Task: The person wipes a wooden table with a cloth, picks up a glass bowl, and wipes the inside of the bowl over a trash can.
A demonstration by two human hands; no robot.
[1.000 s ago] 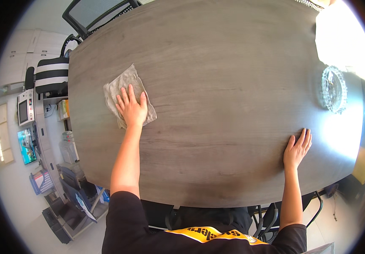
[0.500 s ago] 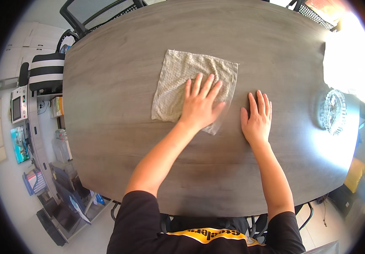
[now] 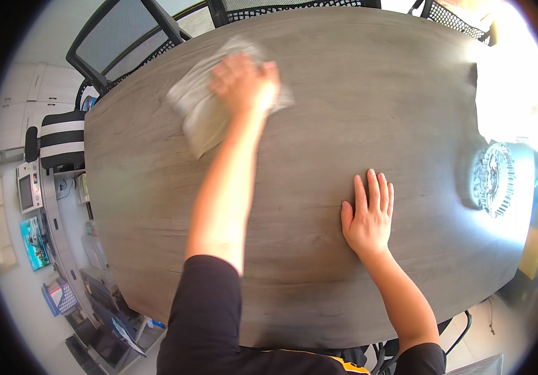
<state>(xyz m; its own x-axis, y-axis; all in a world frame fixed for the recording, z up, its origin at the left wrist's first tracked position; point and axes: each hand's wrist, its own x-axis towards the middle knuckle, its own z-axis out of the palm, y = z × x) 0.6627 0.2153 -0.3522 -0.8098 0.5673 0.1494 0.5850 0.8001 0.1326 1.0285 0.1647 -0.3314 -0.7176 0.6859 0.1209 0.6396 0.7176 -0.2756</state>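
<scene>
A grey-beige cloth [image 3: 200, 109] lies on the far part of the oval grey wooden table [image 3: 319, 125]. My left hand [image 3: 244, 81] presses flat on the cloth with fingers spread, blurred by motion, the arm stretched far forward. My right hand [image 3: 369, 215] rests palm-down on the bare tabletop nearer to me, fingers apart, holding nothing.
A round silvery ornate dish [image 3: 493, 178] sits at the table's right end in bright sunlight. Black mesh chairs [image 3: 125, 44] stand along the far edge. A striped black-and-white chair back [image 3: 63, 140] and low shelves with clutter [image 3: 63, 275] are at the left.
My left hand has pushed the cloth away from me toward the far edge and to the left. My right hand has stayed flat on the table, now nearer my body.
</scene>
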